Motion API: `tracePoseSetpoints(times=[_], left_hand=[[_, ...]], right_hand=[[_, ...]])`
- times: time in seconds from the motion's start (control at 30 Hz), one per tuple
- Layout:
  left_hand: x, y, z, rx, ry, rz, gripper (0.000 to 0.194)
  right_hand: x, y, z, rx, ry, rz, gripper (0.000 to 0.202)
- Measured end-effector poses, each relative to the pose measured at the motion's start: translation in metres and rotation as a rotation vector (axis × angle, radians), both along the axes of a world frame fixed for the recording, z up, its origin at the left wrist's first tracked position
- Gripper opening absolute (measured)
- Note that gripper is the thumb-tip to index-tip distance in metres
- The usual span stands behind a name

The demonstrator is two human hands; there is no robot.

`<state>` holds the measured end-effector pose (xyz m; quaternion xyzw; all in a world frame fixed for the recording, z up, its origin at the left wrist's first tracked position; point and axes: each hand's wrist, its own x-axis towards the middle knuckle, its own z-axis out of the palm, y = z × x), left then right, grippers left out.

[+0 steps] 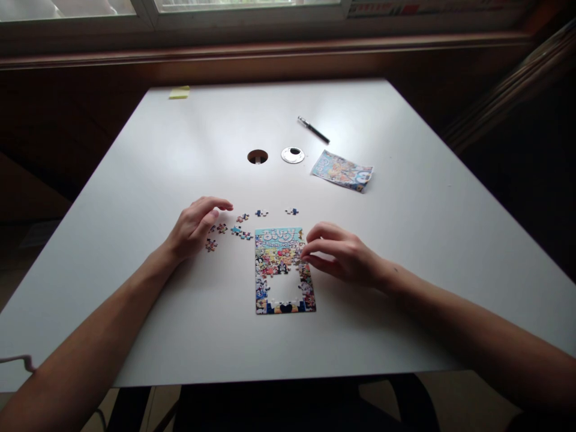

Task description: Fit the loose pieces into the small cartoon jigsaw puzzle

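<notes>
A partly assembled jigsaw puzzle [279,252] lies flat in front of me. Its top rows, sides and bottom edge are joined around a gap of bare table in the lower middle. My right hand [337,252] is at the puzzle's right edge, its fingers curled and fingertips pressed together. Whatever they pinch there is hidden. Left of the puzzle, my left hand [198,225] rests on the table with its fingers stretched out and nothing held. Beside it are several loose puzzle pieces [242,233]; two more, a left piece [261,213] and a right piece [292,211], lie above the puzzle.
Behind the puzzle, to the right, is a creased picture sheet [342,171]. A black pen [314,129] lies farther back, near a round cable hole [257,157] and a metal ring cover [292,155]. Yellow sticky notes [179,92] sit at the white table's [216,342] far left.
</notes>
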<state>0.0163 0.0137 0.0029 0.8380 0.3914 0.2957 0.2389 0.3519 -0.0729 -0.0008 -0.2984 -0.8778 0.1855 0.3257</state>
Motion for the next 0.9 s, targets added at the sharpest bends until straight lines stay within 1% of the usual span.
tracePoseSetpoints(times=[0.07,0.23,0.3,0.37,0.57,0.67,0.8,0.9], left_hand=[[0.0,0.0,0.0,0.002,0.003,0.003,0.037],[0.0,0.0,-0.001,0.009,0.001,-0.001,0.037],[0.0,0.001,-0.002,0.012,0.003,0.001,0.037],[0.0,0.001,-0.002,0.01,0.004,0.002,0.037],[0.0,0.0,-0.002,0.001,-0.003,0.004,0.037],[0.0,0.0,-0.002,-0.004,-0.009,0.002,0.036],[0.0,0.001,-0.003,-0.012,-0.014,0.013,0.036],[0.0,0.001,-0.003,-0.016,-0.012,0.02,0.037]], right_hand=[[0.004,0.002,0.002,0.032,0.014,-0.131,0.008],[0.02,0.013,0.0,0.127,0.0,-0.551,0.008],[0.026,0.019,-0.002,0.153,-0.014,-0.645,0.009],[0.03,0.022,-0.004,0.145,-0.026,-0.674,0.012],[0.033,0.025,-0.009,0.049,0.004,-0.689,0.014],[0.033,0.025,-0.011,0.005,-0.015,-0.645,0.011],[0.034,0.028,-0.011,0.035,-0.111,-0.566,0.009],[0.034,0.028,-0.011,0.036,-0.121,-0.554,0.01]])
